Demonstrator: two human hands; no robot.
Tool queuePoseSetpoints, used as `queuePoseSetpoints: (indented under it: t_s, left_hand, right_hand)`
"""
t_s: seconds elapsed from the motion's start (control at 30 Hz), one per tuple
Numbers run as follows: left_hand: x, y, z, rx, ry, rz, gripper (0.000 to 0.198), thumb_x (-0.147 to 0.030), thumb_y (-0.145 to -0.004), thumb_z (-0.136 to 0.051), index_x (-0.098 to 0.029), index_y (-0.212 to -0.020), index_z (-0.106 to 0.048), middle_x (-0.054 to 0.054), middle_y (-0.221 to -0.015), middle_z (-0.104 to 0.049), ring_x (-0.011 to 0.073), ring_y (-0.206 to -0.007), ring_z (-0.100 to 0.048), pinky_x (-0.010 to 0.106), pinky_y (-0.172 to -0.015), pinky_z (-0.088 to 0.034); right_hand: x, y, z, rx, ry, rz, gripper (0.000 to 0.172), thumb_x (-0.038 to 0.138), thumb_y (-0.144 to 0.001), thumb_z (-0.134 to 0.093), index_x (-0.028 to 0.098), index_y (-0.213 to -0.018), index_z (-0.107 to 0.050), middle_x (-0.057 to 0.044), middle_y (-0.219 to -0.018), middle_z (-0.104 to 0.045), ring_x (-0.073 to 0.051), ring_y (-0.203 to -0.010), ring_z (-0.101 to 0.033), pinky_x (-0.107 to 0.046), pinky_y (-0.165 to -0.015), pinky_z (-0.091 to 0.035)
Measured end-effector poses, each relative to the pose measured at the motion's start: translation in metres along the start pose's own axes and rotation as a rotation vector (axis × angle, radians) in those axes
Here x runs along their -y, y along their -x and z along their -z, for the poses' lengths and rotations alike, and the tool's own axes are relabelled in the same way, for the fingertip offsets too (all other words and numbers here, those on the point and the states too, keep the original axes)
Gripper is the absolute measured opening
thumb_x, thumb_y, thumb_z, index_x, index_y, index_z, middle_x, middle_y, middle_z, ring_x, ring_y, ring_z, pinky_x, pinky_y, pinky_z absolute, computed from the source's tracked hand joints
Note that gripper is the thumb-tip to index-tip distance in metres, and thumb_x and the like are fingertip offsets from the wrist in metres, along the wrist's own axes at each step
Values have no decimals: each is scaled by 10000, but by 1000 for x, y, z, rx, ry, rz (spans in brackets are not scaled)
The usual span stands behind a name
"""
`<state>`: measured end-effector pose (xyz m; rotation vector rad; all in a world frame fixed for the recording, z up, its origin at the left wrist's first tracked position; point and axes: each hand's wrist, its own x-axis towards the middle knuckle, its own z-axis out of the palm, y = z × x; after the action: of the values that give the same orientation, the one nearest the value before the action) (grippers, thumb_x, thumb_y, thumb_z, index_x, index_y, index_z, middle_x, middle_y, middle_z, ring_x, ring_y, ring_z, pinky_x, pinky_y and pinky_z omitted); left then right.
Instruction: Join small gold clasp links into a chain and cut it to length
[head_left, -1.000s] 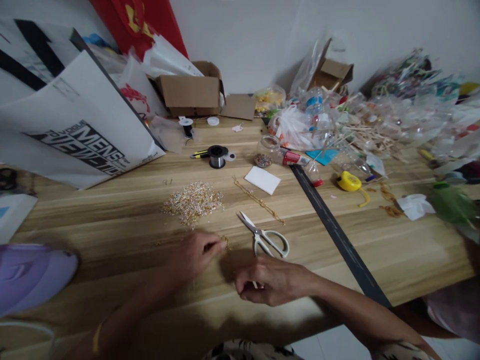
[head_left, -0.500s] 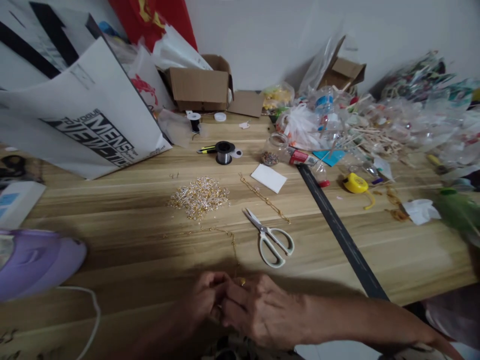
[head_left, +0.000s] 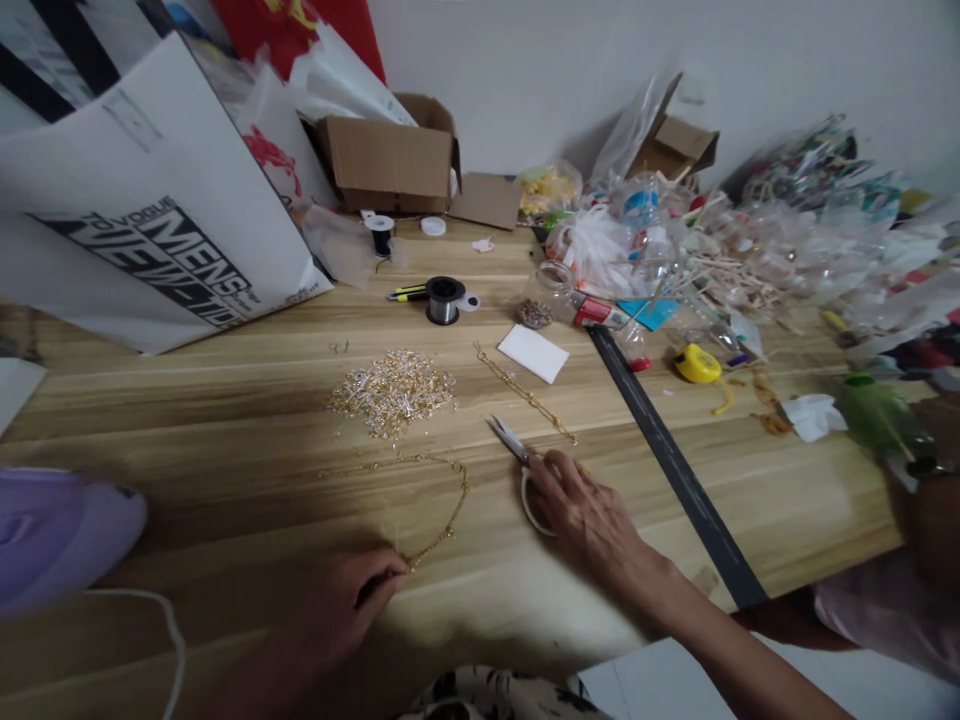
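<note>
My left hand pinches the end of a thin gold chain near the table's front. From my fingertips the chain curves up and then runs left along the wood, with small beads or charms along it. Over the pale handles of the scissors lies my right hand, its fingers bent round them. The scissors' blades point away to the upper left, and much of the handles is hidden by the hand. A heap of small gold and clear beads sits beyond the chain. Another gold chain lies behind the scissors.
A dark ruler-like strip runs along the right, with a yellow tape measure beside it. Farther back are a wire spool, a glass jar and a white card. Another person's arm is at the right edge.
My hands, together at the front before, have moved apart. My right hand has gone forward and right onto the scissors. My left hand has moved left, still with the chain.
</note>
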<state>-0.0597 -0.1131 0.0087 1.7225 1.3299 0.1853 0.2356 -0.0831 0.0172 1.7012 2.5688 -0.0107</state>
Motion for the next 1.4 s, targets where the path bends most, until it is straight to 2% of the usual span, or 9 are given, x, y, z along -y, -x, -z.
queuePoseSetpoints:
  t_s: [0.23, 0.33, 0.47, 0.63, 0.8, 0.9, 1.03, 1.17, 1.4]
  left_hand:
    - [5, 5, 7, 5, -78, -42, 263, -326, -850, -420, -224, -802, -657, 24, -788, -706, 175, -723, -644, 253, -677, -457]
    - [5, 8, 11, 21, -103, -23, 282, -325, -854, -403, -216, -795, -657, 25, -785, -702, 178, -734, -644, 261, -684, -458]
    - [6, 12, 11, 18, -139, -9, 301, -328, -857, -388, -208, -807, -659, 27, -808, -707, 187, -763, -650, 275, -701, -462]
    - [7, 18, 8, -29, -182, -50, 283, -291, -855, -395, -209, -789, -658, 12, -763, -708, 172, -717, -653, 250, -651, -467]
    - [9, 22, 9, -132, -221, -116, 264, -242, -861, -409, -214, -757, -650, -17, -709, -698, 144, -649, -644, 218, -606, -468]
    - [15, 21, 11, -244, -296, -184, 274, -239, -874, -397, -207, -742, -635, -4, -713, -681, 145, -644, -621, 231, -604, -467]
    - [25, 11, 15, -378, -394, -313, 299, -228, -898, -372, -194, -726, -614, 8, -708, -646, 146, -665, -582, 251, -628, -458]
    - [28, -3, 18, -419, -426, -411, 276, -218, -911, -385, -184, -762, -615, 10, -722, -632, 146, -702, -554, 261, -664, -451]
    - [20, -23, 21, -451, -487, -516, 246, -183, -909, -403, -167, -773, -608, 22, -717, -615, 144, -701, -517, 263, -671, -432]
  right_hand:
    - [-10, 26, 13, 4, -33, 11, 240, 160, -866, -441, 158, -1090, -529, -108, -1004, -574, -137, -645, -588, -227, -486, -447]
    - [-9, 23, 26, 47, -56, 84, 152, 173, -867, -465, 178, -983, -563, -84, -918, -580, -184, -771, -594, -253, -557, -442]
    - [9, -11, 34, 94, -145, 225, 140, 123, -893, -427, 166, -840, -550, -64, -897, -574, -136, -708, -557, -248, -601, -402]
    - [37, -65, 23, 85, -209, 327, 204, 279, -947, -382, 157, -983, -542, -77, -959, -573, -153, -835, -561, -241, -640, -387]
    - [46, -82, 13, 88, -142, 324, 191, 248, -935, -369, 161, -1014, -519, -85, -979, -586, -177, -832, -575, -255, -609, -374]
    - [42, -83, 9, 85, -146, 303, 183, 230, -913, -393, 163, -1038, -509, -84, -993, -596, -180, -809, -584, -261, -612, -364]
    - [32, -86, 5, 133, -174, 229, 172, 243, -904, -396, 165, -974, -533, -74, -960, -615, -171, -791, -593, -254, -619, -342]
    - [18, -90, 5, 168, -228, 143, 168, 276, -893, -430, 173, -921, -559, -61, -935, -638, -165, -789, -602, -250, -625, -321]
    - [-13, -100, 13, 248, -341, 33, 194, 328, -871, -481, 186, -856, -613, -57, -846, -672, -171, -763, -594, -243, -622, -303]
